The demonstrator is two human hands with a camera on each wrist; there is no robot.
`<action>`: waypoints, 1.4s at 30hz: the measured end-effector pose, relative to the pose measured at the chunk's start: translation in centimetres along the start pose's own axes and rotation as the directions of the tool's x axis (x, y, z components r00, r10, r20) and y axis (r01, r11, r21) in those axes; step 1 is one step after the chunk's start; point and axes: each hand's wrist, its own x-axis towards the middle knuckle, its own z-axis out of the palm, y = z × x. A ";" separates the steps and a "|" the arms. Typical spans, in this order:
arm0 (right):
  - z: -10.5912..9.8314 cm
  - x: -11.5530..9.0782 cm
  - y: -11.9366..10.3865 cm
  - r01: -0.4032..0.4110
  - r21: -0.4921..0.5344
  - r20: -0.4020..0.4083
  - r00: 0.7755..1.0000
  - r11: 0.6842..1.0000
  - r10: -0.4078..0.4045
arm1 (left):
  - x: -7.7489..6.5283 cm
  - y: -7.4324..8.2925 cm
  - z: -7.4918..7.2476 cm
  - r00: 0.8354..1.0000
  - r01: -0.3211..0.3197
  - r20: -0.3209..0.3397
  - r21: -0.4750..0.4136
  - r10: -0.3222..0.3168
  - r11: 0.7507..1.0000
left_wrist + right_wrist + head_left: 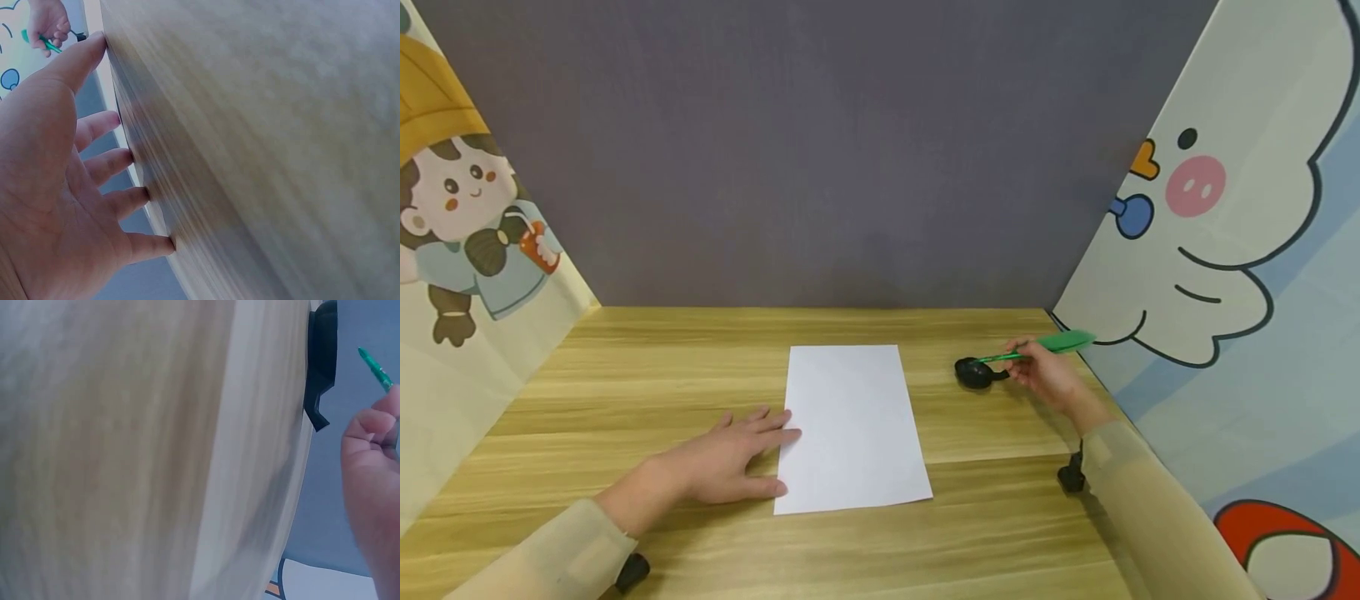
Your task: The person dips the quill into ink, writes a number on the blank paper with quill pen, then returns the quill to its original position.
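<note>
A white sheet of paper (853, 429) lies in the middle of the wooden table. My left hand (730, 458) has its fingers spread. In the head view its thumb and some fingertips rest on the sheet's left edge; the left wrist view shows the fingertips down at the surface. Over on the right, my right hand (1041, 375) pinches a green feather pen (1067, 341), its plume toward the right. The pen's tip points left, over a black ladle-shaped dish (975, 374) with a short handle. Whether tip and dish touch, I cannot tell.
The wood-grain table (700, 358) ends at a dark grey wall (820, 158). Cartoon-printed panels stand at the left (482, 275) and right (1210, 317). Each sleeve has a small black device (1071, 475) near its cuff.
</note>
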 end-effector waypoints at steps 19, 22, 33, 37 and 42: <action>-0.8 -0.1 0.4 0.024 -0.110 -0.009 1.000 0.994 -0.025 | -0.1 0.1 -0.2 1.000 -0.001 0.008 -0.011 0.001 1.000; -0.9 0.0 0.5 0.009 -0.156 -0.004 1.000 0.988 -0.010 | -0.1 0.1 -0.2 1.000 0.001 0.009 -0.012 -0.001 1.000; -0.7 -0.3 0.7 -0.034 -0.240 -0.007 0.999 0.970 0.033 | 0.0 0.2 -0.2 1.000 -0.006 0.008 -0.010 0.006 1.000; -0.7 -0.3 0.8 -0.032 -0.246 -0.007 0.999 0.969 0.032 | 0.0 0.2 -0.2 1.000 -0.005 0.009 -0.015 0.005 1.000; -0.8 -0.2 1.0 -0.030 -0.242 -0.010 1.000 0.970 0.028 | 0.0 0.1 -0.2 1.000 -0.007 0.009 -0.011 0.007 1.000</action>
